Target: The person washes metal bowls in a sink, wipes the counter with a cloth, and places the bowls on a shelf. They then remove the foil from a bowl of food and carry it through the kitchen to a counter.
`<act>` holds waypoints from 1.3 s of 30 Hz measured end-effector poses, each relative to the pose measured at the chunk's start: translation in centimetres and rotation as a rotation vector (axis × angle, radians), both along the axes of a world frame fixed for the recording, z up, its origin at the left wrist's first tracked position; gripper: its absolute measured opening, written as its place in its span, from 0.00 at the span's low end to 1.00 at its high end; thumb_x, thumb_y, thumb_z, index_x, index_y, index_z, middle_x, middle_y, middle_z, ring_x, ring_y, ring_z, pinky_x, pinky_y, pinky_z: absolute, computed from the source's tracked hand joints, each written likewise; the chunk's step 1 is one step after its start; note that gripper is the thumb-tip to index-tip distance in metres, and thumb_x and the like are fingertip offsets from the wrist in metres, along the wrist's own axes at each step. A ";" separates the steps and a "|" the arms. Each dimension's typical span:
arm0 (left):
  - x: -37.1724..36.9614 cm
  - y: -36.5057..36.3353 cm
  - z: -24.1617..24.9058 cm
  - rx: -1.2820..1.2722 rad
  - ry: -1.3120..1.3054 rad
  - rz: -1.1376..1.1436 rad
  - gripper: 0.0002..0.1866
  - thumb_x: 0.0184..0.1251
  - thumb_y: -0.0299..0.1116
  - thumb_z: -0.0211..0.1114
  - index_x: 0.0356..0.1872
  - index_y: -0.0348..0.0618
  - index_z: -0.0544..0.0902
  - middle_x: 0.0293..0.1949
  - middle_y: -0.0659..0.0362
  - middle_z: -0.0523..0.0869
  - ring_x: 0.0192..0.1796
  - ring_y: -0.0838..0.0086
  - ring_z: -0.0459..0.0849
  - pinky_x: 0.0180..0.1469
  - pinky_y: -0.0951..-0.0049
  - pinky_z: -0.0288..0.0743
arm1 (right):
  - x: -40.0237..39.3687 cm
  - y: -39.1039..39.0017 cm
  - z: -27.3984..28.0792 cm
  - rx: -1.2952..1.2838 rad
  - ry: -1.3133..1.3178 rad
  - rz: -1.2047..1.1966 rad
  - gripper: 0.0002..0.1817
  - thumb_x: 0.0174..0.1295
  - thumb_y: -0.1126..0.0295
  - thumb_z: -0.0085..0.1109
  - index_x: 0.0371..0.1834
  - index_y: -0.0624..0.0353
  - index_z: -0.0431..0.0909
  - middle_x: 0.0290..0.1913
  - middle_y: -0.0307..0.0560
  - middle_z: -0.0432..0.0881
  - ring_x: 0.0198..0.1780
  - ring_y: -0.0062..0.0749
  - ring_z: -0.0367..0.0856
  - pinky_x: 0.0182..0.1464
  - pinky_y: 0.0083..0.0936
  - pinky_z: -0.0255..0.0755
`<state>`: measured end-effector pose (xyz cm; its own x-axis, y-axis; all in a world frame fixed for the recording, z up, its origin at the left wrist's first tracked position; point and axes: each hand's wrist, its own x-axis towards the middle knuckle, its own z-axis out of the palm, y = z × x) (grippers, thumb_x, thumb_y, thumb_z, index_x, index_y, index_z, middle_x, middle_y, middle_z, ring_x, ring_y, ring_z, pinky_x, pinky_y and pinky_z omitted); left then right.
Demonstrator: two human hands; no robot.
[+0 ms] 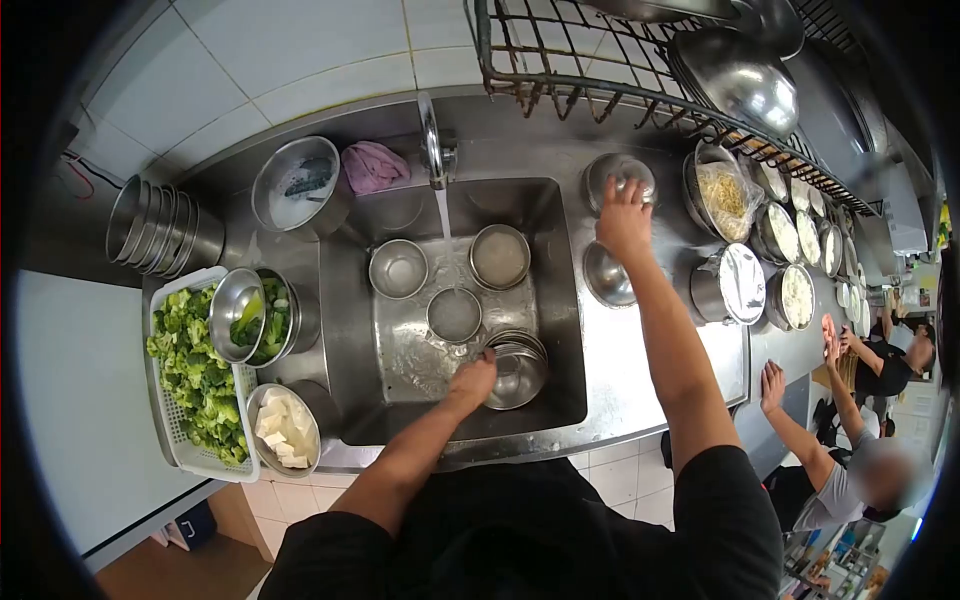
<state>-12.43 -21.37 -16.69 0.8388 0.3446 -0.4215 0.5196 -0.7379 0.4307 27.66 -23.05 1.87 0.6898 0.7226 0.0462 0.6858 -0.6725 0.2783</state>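
Note:
In the sink (pixel 350 380), my left hand (pixel 472 382) grips the rim of a tilted stack of metal bowls (pixel 520 378). My right hand (pixel 625 215) reaches to the counter right of the sink, its fingers over a metal bowl (pixel 608 172) that seems to lie upside down. Just below it on the counter is another metal bowl (pixel 608 275). Three more bowls stand in the sink: a left bowl (pixel 399 269), a right bowl (pixel 500 256) with cloudy water, and a middle bowl (pixel 454 315). Water runs from the faucet (pixel 432 140).
Left of the sink are a basket of broccoli (pixel 200 380), a pot of white pieces (pixel 287 428), stacked pots (pixel 165 230) and a soapy pot (pixel 297 185). A pink cloth (pixel 373 166) lies behind. Overhead hangs a wire rack (pixel 600 70). Co-workers (pixel 850 470) stand right.

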 end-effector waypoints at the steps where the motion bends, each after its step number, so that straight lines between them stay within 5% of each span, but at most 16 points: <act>1: 1.2 -0.2 3.9 0.006 0.067 -0.029 0.19 0.77 0.28 0.53 0.63 0.29 0.78 0.52 0.33 0.91 0.48 0.40 0.94 0.54 0.46 0.89 | -0.8 -0.2 -0.7 0.171 -0.055 0.140 0.43 0.66 0.64 0.65 0.85 0.60 0.62 0.79 0.76 0.65 0.83 0.68 0.62 0.73 0.59 0.71; 5: 2.3 0.9 5.4 -0.088 -0.065 0.177 0.21 0.70 0.24 0.58 0.62 0.29 0.79 0.47 0.30 0.91 0.50 0.38 0.93 0.53 0.42 0.88 | -9.7 -1.2 0.3 0.655 0.646 0.294 0.24 0.69 0.66 0.63 0.67 0.60 0.74 0.61 0.71 0.83 0.61 0.70 0.83 0.61 0.56 0.78; 8: 4.0 6.0 3.7 -0.225 -0.231 0.384 0.18 0.67 0.23 0.60 0.56 0.29 0.85 0.43 0.29 0.91 0.49 0.39 0.94 0.51 0.41 0.88 | -13.6 -2.9 -2.0 0.300 0.977 0.082 0.29 0.71 0.61 0.66 0.69 0.69 0.74 0.53 0.70 0.89 0.55 0.69 0.88 0.57 0.48 0.83; 11: 7.0 11.9 15.0 -0.490 -0.222 0.863 0.16 0.66 0.25 0.61 0.51 0.28 0.86 0.42 0.34 0.92 0.51 0.42 0.94 0.48 0.46 0.88 | -15.6 -3.4 -6.9 0.130 0.947 -0.041 0.30 0.74 0.63 0.61 0.72 0.74 0.70 0.60 0.71 0.86 0.62 0.66 0.87 0.60 0.48 0.86; 13: 7.9 16.2 13.3 -0.446 -0.317 0.899 0.16 0.68 0.25 0.61 0.53 0.28 0.86 0.45 0.34 0.92 0.53 0.44 0.94 0.47 0.47 0.87 | -17.9 -1.3 -8.7 1.069 2.333 -0.729 0.28 0.76 0.69 0.54 0.74 0.75 0.68 0.69 0.70 0.80 0.68 0.65 0.83 0.66 0.58 0.86; 15: 8.3 19.8 12.4 -0.157 -0.345 0.826 0.17 0.71 0.26 0.61 0.55 0.27 0.86 0.49 0.34 0.91 0.54 0.45 0.94 0.49 0.46 0.86 | -19.9 4.0 -9.8 1.232 2.493 -0.705 0.26 0.74 0.75 0.50 0.74 0.72 0.69 0.74 0.65 0.74 0.71 0.64 0.80 0.65 0.72 0.84; 18: 7.2 24.9 8.8 0.164 -0.531 0.946 0.20 0.76 0.34 0.63 0.58 0.28 0.86 0.50 0.40 0.93 0.55 0.48 0.93 0.57 0.45 0.83 | -21.5 11.5 -7.8 1.176 2.298 -0.637 0.19 0.67 0.86 0.51 0.61 0.71 0.71 0.55 0.58 0.82 0.58 0.59 0.89 0.61 0.70 0.88; 20: 7.0 29.8 0.5 -0.378 -0.608 1.123 0.19 0.80 0.38 0.63 0.62 0.35 0.85 0.54 0.46 0.92 0.57 0.52 0.92 0.59 0.49 0.84 | -22.5 12.7 0.0 0.687 1.527 -0.225 0.22 0.70 0.83 0.52 0.68 0.69 0.68 0.59 0.59 0.83 0.56 0.58 0.90 0.62 0.63 0.88; 21: 8.0 28.5 1.4 -0.404 -0.611 1.081 0.19 0.80 0.38 0.63 0.62 0.35 0.85 0.54 0.46 0.92 0.57 0.52 0.92 0.59 0.49 0.84 | -21.3 12.0 -0.1 0.661 1.067 0.158 0.26 0.71 0.80 0.53 0.72 0.68 0.65 0.63 0.61 0.82 0.57 0.58 0.90 0.63 0.57 0.87; 23: 7.9 25.5 6.6 -1.777 -1.083 0.999 0.21 0.81 0.36 0.66 0.68 0.39 0.82 0.62 0.50 0.89 0.61 0.59 0.90 0.62 0.56 0.85 | -18.9 10.0 0.7 0.506 0.376 0.635 0.31 0.70 0.75 0.55 0.78 0.64 0.64 0.70 0.62 0.80 0.62 0.54 0.88 0.66 0.45 0.84; 24: 8.3 23.9 8.7 -1.789 -1.047 0.996 0.21 0.81 0.36 0.66 0.68 0.39 0.82 0.62 0.50 0.89 0.61 0.59 0.90 0.62 0.56 0.85 | -16.5 8.1 2.6 0.426 0.171 0.772 0.33 0.69 0.73 0.56 0.79 0.63 0.66 0.74 0.61 0.79 0.64 0.52 0.87 0.67 0.40 0.82; 28: 10.4 15.2 9.5 -1.519 -0.889 0.650 0.29 0.76 0.34 0.73 0.74 0.40 0.77 0.70 0.50 0.84 0.66 0.58 0.87 0.69 0.57 0.83 | -4.9 -0.4 6.5 0.559 0.030 0.918 0.33 0.62 0.70 0.65 0.75 0.52 0.75 0.71 0.43 0.82 0.70 0.45 0.82 0.69 0.44 0.79; 30: 9.1 9.5 8.7 -0.593 -0.450 0.182 0.34 0.74 0.34 0.75 0.77 0.38 0.73 0.67 0.45 0.85 0.68 0.56 0.86 0.68 0.54 0.83 | -1.6 -2.1 7.8 0.432 -0.198 0.288 0.37 0.68 0.69 0.63 0.82 0.54 0.67 0.78 0.60 0.73 0.76 0.61 0.75 0.69 0.47 0.78; 32: 4.6 3.9 -2.1 -0.003 -0.428 -0.219 0.34 0.75 0.32 0.70 0.79 0.37 0.71 0.65 0.39 0.86 0.59 0.53 0.93 0.58 0.54 0.88 | 3.0 -3.0 4.7 0.180 -0.355 0.186 0.44 0.71 0.64 0.64 0.89 0.56 0.56 0.83 0.67 0.65 0.81 0.71 0.67 0.66 0.57 0.79; 36: 2.7 0.1 -0.1 0.077 0.178 -0.176 0.32 0.75 0.32 0.65 0.79 0.39 0.72 0.66 0.36 0.85 0.46 0.48 0.96 0.48 0.54 0.91 | 2.4 -1.9 2.4 -0.024 0.102 0.098 0.35 0.70 0.61 0.69 0.77 0.62 0.70 0.78 0.65 0.72 0.76 0.67 0.74 0.59 0.54 0.82; 39: 3.0 0.0 2.4 0.203 -0.187 -0.255 0.29 0.72 0.28 0.60 0.75 0.40 0.76 0.65 0.32 0.84 0.39 0.44 0.95 0.45 0.48 0.91 | -4.1 -3.6 2.1 0.316 0.278 0.211 0.28 0.69 0.59 0.71 0.66 0.64 0.77 0.72 0.66 0.78 0.71 0.64 0.79 0.57 0.53 0.83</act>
